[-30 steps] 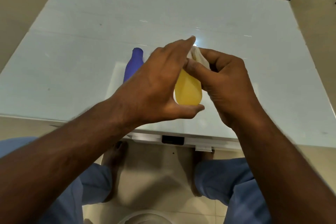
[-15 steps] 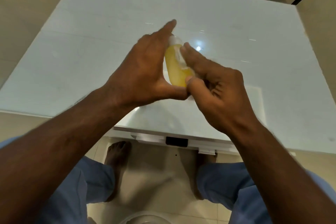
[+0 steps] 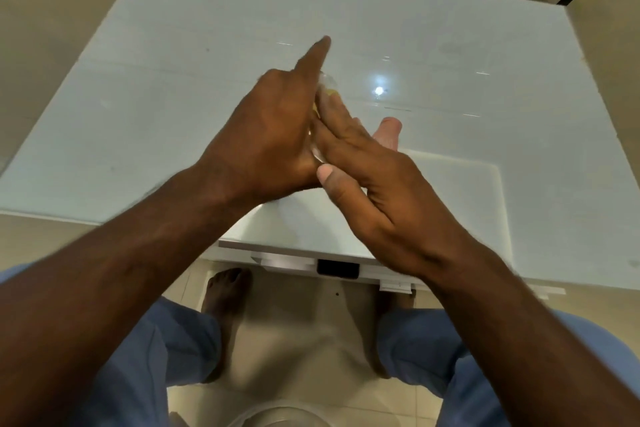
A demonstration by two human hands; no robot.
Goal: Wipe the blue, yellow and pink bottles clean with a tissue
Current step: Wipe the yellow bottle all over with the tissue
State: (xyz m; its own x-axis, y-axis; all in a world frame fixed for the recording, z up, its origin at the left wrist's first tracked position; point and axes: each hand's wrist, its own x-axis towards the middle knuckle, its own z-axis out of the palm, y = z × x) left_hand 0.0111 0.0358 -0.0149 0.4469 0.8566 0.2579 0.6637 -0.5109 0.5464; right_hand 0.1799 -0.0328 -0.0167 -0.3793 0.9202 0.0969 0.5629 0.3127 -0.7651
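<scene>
Yellow bottle (image 3: 329, 92) now nearly hidden

Bare forearms, no sleeves, no rings — loose light-blue cloth trousers (image 3: 433, 350) on both legs, bare feet (image 3: 225, 291) on tile.

A sliver of yellow bottle (image 3: 330, 92) shows between the hands, a pink bottle (image 3: 388, 130) behind them, over a pale blue-white glossy table (image 3: 173, 87); trousers (image 3: 180, 350) are blue.
</scene>
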